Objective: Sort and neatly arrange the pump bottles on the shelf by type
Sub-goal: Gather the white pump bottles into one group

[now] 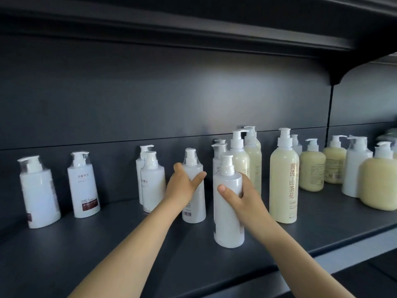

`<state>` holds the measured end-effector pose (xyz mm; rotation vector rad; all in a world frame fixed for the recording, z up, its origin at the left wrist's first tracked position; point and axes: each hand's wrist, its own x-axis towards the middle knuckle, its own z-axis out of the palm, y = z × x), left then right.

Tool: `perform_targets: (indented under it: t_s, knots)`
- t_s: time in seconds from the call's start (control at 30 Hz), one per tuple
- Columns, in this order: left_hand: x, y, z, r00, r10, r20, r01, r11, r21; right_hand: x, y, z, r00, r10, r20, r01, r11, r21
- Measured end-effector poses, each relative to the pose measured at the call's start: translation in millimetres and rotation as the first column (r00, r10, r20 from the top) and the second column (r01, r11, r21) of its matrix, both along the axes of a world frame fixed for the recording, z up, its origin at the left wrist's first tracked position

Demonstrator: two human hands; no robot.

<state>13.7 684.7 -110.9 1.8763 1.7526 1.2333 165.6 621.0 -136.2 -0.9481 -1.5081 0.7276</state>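
Pump bottles stand along a dark shelf [107, 244]. My left hand [182, 186] grips a white pump bottle [194, 203] in mid-shelf, fingers wrapped round its upper body. My right hand [238, 196] grips another white bottle [228, 222] nearer the front edge, thumb across its front. Two white bottles [38, 192] [83, 186] stand at the left, and a pair of white bottles [151, 181] stands just left of my left hand. A tall cream bottle with red characters [283, 179] stands right of my right hand.
Behind the held bottles stand more white bottles [219, 155] and tall cream bottles [247, 155]. Squat cream bottles [312, 171] [379, 186] and a white bottle [354, 168] crowd the right end. An upper shelf [193, 24] hangs overhead. The back panel [150, 93] is dark.
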Motion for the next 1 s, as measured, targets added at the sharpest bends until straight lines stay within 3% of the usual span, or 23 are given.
perform_targets:
  t_s: [0.4, 0.63, 1.0]
  knots:
    - [-6.8, -35.3, -2.1, 0.978, -0.083, 0.192, 0.075, 0.996, 0.049, 7.3, -14.4, 3.0, 0.999, -0.026, 0.040, 0.026, 1.000, 0.009]
    - [-6.1, -110.8, 11.9, 0.975, -0.035, 0.219, 0.011, 0.994, 0.111, 14.8, -58.6, 16.6, 0.999, 0.029, -0.021, -0.029, 0.999, 0.017]
    - [-20.5, -247.2, 18.3, 0.968, 0.078, 0.238, -0.109, 0.987, 0.117, 1.5, -150.7, 33.1, 0.987, 0.157, 0.027, -0.158, 0.987, 0.024]
